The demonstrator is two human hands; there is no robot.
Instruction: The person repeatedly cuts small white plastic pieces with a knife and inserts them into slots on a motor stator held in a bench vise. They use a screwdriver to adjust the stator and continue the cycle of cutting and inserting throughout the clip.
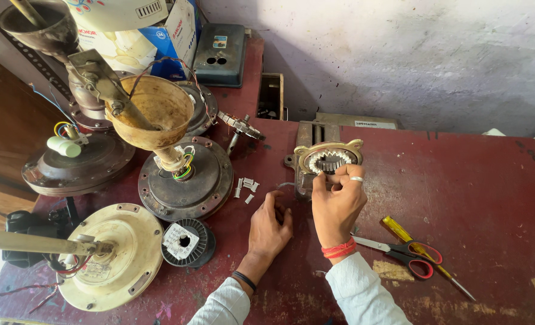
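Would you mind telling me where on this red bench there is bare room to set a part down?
The widest bare patch of the bench lies right of the stator, between the wall and the scissors. A smaller patch lies near the front edge, right of the screwdriver. Left of the left hand it is crowded: fan motors, wire spool.

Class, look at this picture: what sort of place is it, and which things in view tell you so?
Probably a small fan-motor repair workshop: opened ceiling fan motors crowd a worn red bench, beside a wire spool, while the right hand works at a toothed stator ring.

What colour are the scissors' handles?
Red and black, on the scissors right of the right hand; head view.
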